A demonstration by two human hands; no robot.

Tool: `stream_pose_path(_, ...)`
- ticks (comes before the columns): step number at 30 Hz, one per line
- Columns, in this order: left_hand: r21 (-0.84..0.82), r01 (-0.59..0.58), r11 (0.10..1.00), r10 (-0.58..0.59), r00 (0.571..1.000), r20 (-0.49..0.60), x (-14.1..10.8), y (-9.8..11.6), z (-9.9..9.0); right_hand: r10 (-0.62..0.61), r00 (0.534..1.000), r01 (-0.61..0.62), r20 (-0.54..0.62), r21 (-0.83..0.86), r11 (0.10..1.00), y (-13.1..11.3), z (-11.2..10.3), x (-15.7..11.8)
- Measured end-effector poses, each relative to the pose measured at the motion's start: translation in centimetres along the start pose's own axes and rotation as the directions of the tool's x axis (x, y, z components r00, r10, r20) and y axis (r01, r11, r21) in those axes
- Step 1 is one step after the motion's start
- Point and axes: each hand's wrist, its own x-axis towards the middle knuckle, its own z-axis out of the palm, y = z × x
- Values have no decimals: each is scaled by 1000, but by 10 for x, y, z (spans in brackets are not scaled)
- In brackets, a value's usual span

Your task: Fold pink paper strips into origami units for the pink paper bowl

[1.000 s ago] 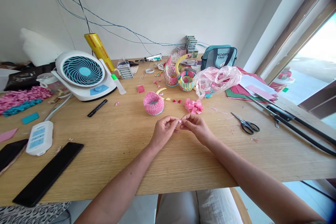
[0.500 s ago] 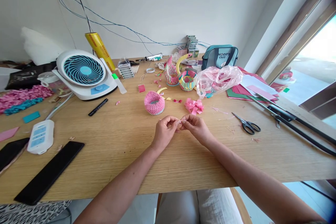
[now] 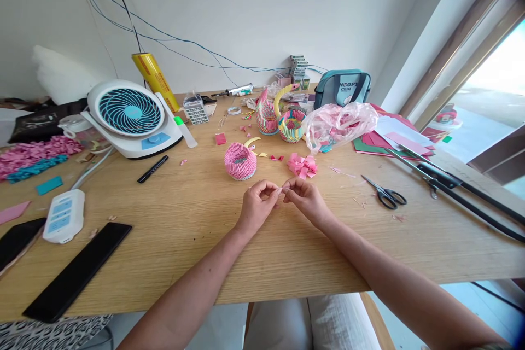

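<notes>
My left hand [image 3: 258, 206] and my right hand [image 3: 307, 201] meet above the middle of the wooden table [image 3: 172, 229], fingertips pinching a small pale paper strip [image 3: 283, 189] between them. The strip is thin and partly hidden by my fingers. Just beyond my left hand sits a pink folded-paper bowl [image 3: 240, 161]. A pink paper bow [image 3: 302, 165] lies beyond my right hand. Neither hand touches them. Small paper scraps are scattered around.
Two multicoloured folded-paper swan shapes [image 3: 279, 120] and a pink plastic bag [image 3: 340, 127] stand farther back. Scissors [image 3: 385, 197] lie to the right, near long black metal rulers [image 3: 451, 191]. A white fan [image 3: 130, 115], power strip [image 3: 63, 216] and black ruler [image 3: 77, 272] occupy the left.
My hands stay almost in place, with the strip still pinched between them. Its pink tip, visible a second ago, no longer shows; the view shifts only slightly.
</notes>
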Motion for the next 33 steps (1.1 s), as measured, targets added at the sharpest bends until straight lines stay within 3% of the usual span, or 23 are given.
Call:
stream_pose_path(9, 202, -110, 973, 131, 987, -92, 0, 2, 1, -63, 997, 55, -43, -149, 987, 5, 3, -2)
stream_pose_path(17, 340, -162, 926, 222, 964, -144, 3, -1, 0, -81, 997, 79, -18, -101, 992, 9, 6, -4)
stream_pose_path(20, 250, -94, 964, 135, 979, -154, 3, -2, 1, -67, 998, 66, -8, -70, 995, 6, 5, -4)
stream_pose_path(24, 90, -3, 996, 10, 996, -86, 0, 1, 2, -62, 998, 62, 14, -11, 998, 4, 3, -3)
stream_pose_path(29, -30, 21, 999, -21, 1000, 22, -2, 6, 3, -84, 996, 83, 3, 34, 996, 9, 0, -2)
stream_pose_path(33, -42, 28, 999, -27, 1000, 13, 0, 2, 2, -76, 997, 76, 5, -6, 997, 9, -1, -2)
